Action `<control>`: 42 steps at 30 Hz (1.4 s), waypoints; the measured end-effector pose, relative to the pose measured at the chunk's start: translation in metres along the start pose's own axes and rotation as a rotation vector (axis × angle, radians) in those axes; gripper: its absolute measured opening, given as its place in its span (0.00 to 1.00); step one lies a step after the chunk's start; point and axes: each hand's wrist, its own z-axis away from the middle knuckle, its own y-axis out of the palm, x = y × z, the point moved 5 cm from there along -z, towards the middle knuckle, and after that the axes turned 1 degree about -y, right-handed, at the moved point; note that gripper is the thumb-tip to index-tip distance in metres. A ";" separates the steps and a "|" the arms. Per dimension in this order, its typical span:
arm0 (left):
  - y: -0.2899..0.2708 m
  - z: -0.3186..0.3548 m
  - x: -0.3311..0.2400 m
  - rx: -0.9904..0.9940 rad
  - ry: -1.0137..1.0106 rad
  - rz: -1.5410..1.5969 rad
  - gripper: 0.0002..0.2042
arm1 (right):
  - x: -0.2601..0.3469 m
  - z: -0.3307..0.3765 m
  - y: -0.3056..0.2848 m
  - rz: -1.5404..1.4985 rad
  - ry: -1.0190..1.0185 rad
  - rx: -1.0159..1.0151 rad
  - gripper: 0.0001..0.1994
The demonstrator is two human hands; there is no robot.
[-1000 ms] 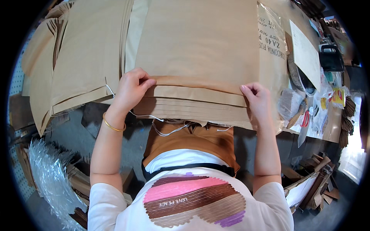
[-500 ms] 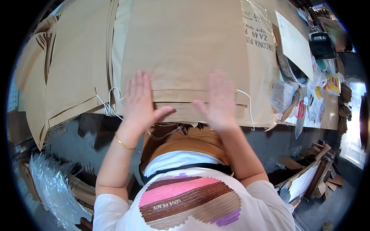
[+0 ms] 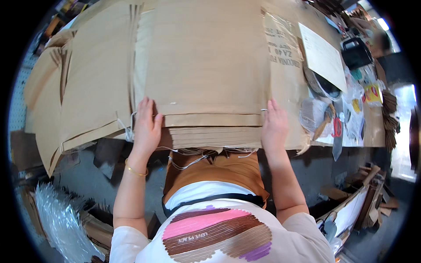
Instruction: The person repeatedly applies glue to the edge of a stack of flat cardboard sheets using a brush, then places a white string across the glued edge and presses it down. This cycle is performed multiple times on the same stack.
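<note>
A thick stack of large brown paper sacks (image 3: 206,79) lies flat on the table in front of me, its sewn ends with loose white threads (image 3: 193,153) hanging over the near edge. My left hand (image 3: 146,127) lies flat with fingers together on the stack's near left corner. My right hand (image 3: 275,125) presses against the stack's near right side, fingers extended. Neither hand holds anything.
More brown sacks (image 3: 83,96) lie spread to the left. To the right are a white sheet (image 3: 322,55), a black device (image 3: 356,52), clear plastic bags and red scissors (image 3: 337,127). Crumpled clear film (image 3: 61,219) lies lower left; cardboard scraps (image 3: 372,193) lower right.
Both hands moved apart from the middle of the stack's near edge out to its left and right sides. The view shifted a little closer to the stack.
</note>
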 end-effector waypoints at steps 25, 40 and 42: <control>-0.277 0.076 0.281 -0.720 -0.445 -0.268 0.17 | 0.297 -0.041 0.146 -1.166 0.281 0.980 0.19; -0.069 0.092 0.024 -0.288 0.056 0.020 0.03 | -0.034 -0.001 -0.054 -0.224 0.083 0.289 0.14; -0.019 0.100 -0.012 0.080 0.245 0.154 0.04 | -0.102 -0.001 -0.095 0.521 -0.008 0.177 0.23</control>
